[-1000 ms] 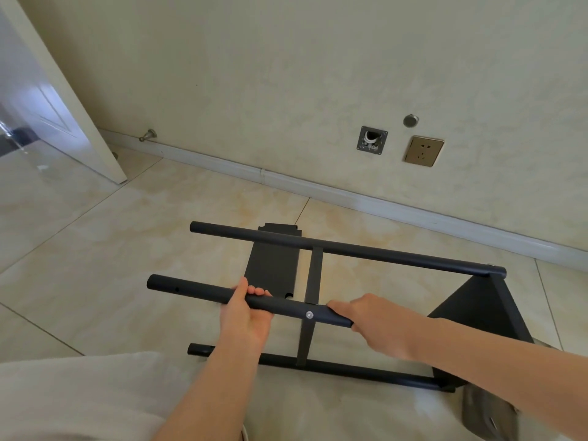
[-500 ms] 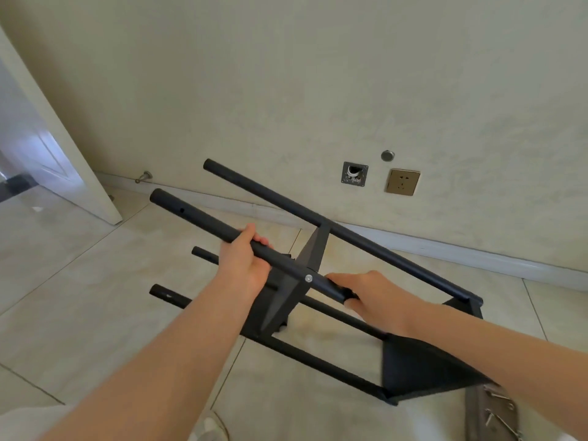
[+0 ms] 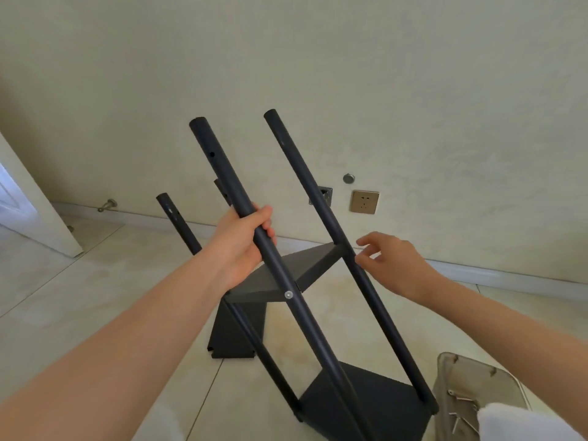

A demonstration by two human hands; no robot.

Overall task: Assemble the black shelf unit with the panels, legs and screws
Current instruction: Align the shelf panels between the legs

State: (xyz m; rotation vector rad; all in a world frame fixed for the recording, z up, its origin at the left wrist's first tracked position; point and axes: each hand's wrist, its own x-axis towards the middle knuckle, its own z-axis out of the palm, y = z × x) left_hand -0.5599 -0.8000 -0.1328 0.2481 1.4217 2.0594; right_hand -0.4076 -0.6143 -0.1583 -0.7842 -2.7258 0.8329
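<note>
The black shelf unit [image 3: 318, 268] stands tilted on the tiled floor, its several round legs leaning up and to the left. A middle panel is fixed between the legs with a silver screw [image 3: 289, 294], and a bottom panel [image 3: 366, 396] rests on the floor. My left hand [image 3: 243, 240] is wrapped around the nearest leg [image 3: 222, 173] above the screw. My right hand [image 3: 393, 262] hovers open with fingers spread, just right of the far right leg [image 3: 305, 176], at most brushing it. A loose black panel [image 3: 235, 335] lies flat on the floor behind the unit.
A clear plastic tray [image 3: 458, 374] holding several screws sits at the lower right, partly hidden by a white cloth [image 3: 521, 421]. The wall ahead carries a socket [image 3: 364, 202] and a metal plate. A white door [image 3: 28, 214] and a doorstop [image 3: 108, 205] are at the left.
The shelf unit has been swung up from lying on its side to nearly upright. My right hand let go of the near leg and moved right, opening beside the far leg.
</note>
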